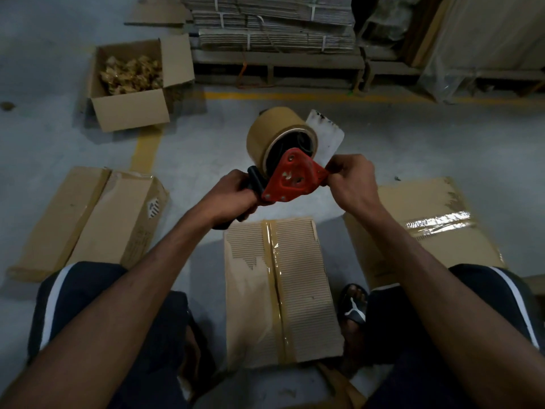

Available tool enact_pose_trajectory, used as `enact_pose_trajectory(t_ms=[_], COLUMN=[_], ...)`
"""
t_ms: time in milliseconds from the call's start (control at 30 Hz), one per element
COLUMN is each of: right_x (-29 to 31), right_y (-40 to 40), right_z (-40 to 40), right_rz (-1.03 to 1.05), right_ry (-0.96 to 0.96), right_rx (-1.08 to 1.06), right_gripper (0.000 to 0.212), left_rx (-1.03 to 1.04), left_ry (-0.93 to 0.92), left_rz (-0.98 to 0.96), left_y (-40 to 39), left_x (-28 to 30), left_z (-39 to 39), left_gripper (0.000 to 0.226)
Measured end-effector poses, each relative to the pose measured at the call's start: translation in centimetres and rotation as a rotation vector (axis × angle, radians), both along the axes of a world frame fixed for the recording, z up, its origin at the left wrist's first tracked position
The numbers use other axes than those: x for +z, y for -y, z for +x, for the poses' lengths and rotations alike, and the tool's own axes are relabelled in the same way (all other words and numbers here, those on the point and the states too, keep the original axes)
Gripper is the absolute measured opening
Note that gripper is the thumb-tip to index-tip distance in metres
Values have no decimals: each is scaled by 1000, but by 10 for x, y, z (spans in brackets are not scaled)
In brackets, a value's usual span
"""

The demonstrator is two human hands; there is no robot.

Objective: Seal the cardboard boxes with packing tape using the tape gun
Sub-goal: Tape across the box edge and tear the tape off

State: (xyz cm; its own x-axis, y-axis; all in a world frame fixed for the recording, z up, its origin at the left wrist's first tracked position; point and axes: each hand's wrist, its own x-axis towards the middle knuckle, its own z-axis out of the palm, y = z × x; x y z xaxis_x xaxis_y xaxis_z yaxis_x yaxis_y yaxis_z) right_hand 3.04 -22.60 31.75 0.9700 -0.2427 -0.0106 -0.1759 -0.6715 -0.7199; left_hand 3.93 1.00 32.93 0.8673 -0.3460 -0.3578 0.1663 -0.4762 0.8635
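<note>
I hold a red tape gun (292, 180) up in front of me, above the floor. A thick roll of brown packing tape (275, 134) sits on it, and a pale flap (326, 137) sticks up beside the roll. My left hand (233, 196) grips the black handle. My right hand (351, 175) pinches the gun's front end, fingers curled. Below, between my knees, lies a small cardboard box (300, 290) with a strip of tape along its centre seam and torn top paper. A taped box (424, 228) lies to the right, another long box (88, 216) to the left.
An open carton (129, 110) holding crumpled brown packing stuff stands at the far left. Bundled flat cardboard (274, 22) is stacked on a pallet at the back. Yellow floor lines cross the grey concrete. My sandalled foot (354, 308) rests right of the middle box.
</note>
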Motion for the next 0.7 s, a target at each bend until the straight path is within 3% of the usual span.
enact_pose_trajectory(t_ms=[133, 300, 533, 700], right_x=[-1, -28, -99, -165], right_y=[0, 8, 26, 33], right_z=[-6, -14, 8, 38], right_rz=[-46, -38, -18, 59], right_ry=[-1, -126, -265, -315], right_rx=[-61, -157, -299, -344], right_gripper=[15, 18, 18, 17], left_rx=[85, 46, -62, -93], left_ry=[88, 111, 122, 76], left_rz=[89, 182, 303, 331], left_y=[5, 16, 23, 32], left_x=[-9, -31, -90, -148], left_z=[0, 6, 41, 76], left_gripper=[17, 18, 22, 14])
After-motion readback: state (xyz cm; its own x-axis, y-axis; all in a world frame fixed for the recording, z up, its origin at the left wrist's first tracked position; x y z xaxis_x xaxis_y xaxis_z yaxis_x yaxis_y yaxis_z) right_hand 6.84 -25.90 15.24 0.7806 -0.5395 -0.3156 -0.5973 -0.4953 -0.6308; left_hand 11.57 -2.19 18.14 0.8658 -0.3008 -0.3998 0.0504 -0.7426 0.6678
